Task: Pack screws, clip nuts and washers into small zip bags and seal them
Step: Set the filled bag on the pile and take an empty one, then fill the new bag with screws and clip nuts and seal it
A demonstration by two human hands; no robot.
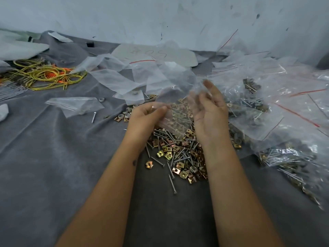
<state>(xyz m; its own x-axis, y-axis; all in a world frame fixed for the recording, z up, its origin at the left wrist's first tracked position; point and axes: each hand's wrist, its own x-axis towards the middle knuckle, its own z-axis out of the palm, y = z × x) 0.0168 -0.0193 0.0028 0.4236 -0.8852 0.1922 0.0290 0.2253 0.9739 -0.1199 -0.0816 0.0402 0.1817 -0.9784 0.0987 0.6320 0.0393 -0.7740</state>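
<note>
Both hands are raised over the middle of the grey cloth (53, 157). The left hand (146, 114) pinches the lower edge of a clear, crinkly zip bag (175, 111) between thumb and curled fingers. The right hand (211, 113) is turned palm-up with its fingers loosely spread and slightly bent against the bag's other side; motion blur there makes it impossible to tell whether it grips the film.

Directly under the wrists lies a loose heap of brassy, square clip nuts (179, 155) mixed with long, thin, grey steel screws (172, 182). A few pale, ring-shaped washers (124, 115) sit just left of the left hand, and one screw lies alone farther left.

Toward the right edge of the cloth is a glossy mound of filled bags (277, 125), each with a red line along the seal. Empty, frosted-looking bags (117, 77) are scattered behind the hands, toward the far edge. A tangle of yellow and orange cords (48, 73) lies near the far-left corner. A pale, rounded card with faint writing (156, 54) rests at the far edge, below a scuffed white wall (160, 18).
</note>
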